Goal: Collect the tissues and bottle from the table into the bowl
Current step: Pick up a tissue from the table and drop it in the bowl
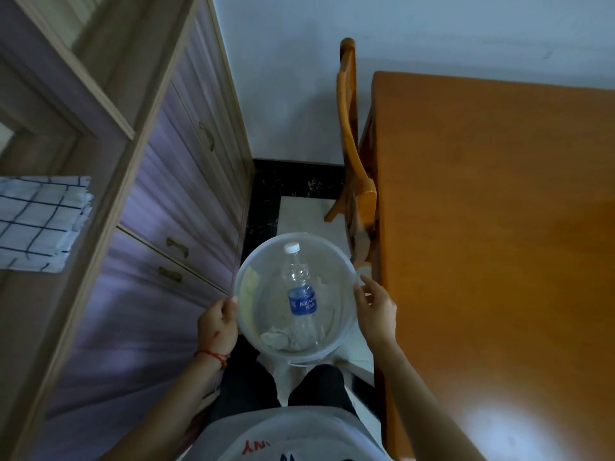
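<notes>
A translucent round plastic bowl (pixel 344 277) is held in front of me over the floor, beside the table's left edge. Inside lies a clear plastic bottle (pixel 301 296) with a white cap and blue label, cap pointing away from me. Crumpled white tissues (pixel 279 337) rest at the bowl's near side, partly under the bottle. My left hand (pixel 216 324) grips the bowl's left rim. My right hand (pixel 377 307) holds the right rim with its fingers spread along it.
The orange wooden table (pixel 492 227) fills the right side. A wooden chair (pixel 349 134) stands at its far left corner. A purple-fronted cabinet (pixel 159 201) runs along the left, with a checked cloth (pixel 40 224) on its shelf. Tiled floor lies between them.
</notes>
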